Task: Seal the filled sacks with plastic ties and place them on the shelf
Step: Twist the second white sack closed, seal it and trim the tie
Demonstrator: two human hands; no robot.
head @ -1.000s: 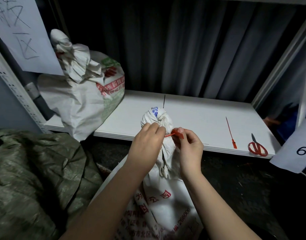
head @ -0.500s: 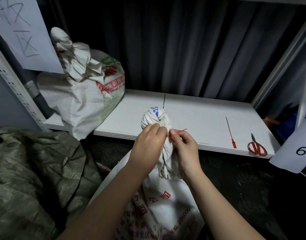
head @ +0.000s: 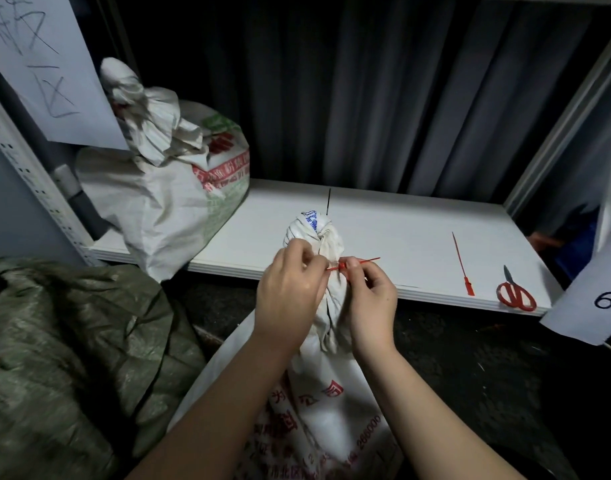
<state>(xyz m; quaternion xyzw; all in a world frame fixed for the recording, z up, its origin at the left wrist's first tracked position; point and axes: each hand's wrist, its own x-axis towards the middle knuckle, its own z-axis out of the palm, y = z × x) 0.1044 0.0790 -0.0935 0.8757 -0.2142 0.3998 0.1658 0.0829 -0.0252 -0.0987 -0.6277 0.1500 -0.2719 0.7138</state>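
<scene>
Now both hands' grip pinching red tie (head: 352,263) at sack (head: 318,237) neck, left hand (head: 286,292), right hand (head: 371,299), below shelf (head: 383,237) front edge.

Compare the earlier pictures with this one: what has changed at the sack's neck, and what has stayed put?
The red tie now sticks out further to the right past the right hand, so it has been pulled through. The left hand still holds the sack neck. The spare tie, scissors and shelved sack are unmoved.

Head-worn view, forward and down, close above hands (head: 323,292).
</scene>
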